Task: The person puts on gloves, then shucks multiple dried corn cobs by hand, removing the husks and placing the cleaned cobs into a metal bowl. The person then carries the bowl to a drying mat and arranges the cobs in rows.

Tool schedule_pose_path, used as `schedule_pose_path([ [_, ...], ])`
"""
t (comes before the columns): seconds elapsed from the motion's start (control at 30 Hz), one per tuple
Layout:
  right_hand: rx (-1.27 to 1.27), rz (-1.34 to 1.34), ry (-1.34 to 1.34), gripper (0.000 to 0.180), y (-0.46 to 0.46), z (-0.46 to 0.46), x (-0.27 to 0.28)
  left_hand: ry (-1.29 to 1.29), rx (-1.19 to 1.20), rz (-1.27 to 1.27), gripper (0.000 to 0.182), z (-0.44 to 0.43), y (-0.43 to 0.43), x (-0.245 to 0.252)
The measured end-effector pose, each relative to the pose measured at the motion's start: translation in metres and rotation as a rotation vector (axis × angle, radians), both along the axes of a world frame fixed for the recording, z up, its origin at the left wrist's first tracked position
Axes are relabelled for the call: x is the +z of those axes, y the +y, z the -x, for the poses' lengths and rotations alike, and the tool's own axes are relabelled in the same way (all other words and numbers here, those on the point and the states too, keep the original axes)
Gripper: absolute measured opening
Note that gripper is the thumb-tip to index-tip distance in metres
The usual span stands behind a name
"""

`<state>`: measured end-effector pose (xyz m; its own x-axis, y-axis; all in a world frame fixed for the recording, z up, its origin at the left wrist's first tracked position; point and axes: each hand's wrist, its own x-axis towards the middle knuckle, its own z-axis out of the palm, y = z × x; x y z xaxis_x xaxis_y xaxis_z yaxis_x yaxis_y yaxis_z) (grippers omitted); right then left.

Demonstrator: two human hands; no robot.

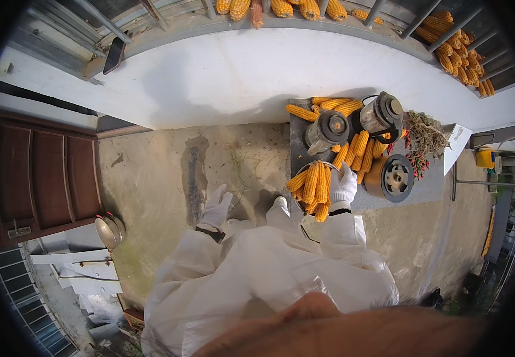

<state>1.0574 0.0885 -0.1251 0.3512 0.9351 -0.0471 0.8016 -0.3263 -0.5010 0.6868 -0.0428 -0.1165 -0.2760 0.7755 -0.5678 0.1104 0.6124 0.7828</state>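
Observation:
My right hand (344, 183), in a white glove, is at the right rim of a round metal bowl (295, 201) heaped with yellow corn cobs (312, 182); its fingers are partly hidden, and whether they grip the rim or a cob is unclear. The bowl stands at the near left corner of a grey table (427, 189). More corn cobs (361, 149) lie on the table just beyond that hand. My left hand (216, 207), also gloved in white, hangs over the concrete floor, away from the table, with nothing seen in it.
Two blender jugs (327, 130) (382, 114), a motor base (389, 178), red chillies (418, 165) and dried stalks (424, 134) share the table. Corn lies behind window bars (447, 40). A phone (114, 56) rests on the sill. A brown door (43, 178) and metal pans (109, 232) are at left.

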Motion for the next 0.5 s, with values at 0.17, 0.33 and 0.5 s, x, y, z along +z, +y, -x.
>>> schedule_pose_path([
  [0.17,0.129,-0.224,0.085,0.038,0.068,0.018,0.082,0.08,0.084,-0.095,0.049,0.02,0.004,-0.009],
  [0.33,0.315,-0.382,0.206,0.042,0.123,0.086,0.16,0.028,0.125,-0.118,0.049,0.05,0.014,-0.006],
  [0.5,0.423,-0.386,0.192,0.049,0.176,0.175,0.214,-0.111,0.171,-0.162,0.049,0.084,0.038,0.001],
])
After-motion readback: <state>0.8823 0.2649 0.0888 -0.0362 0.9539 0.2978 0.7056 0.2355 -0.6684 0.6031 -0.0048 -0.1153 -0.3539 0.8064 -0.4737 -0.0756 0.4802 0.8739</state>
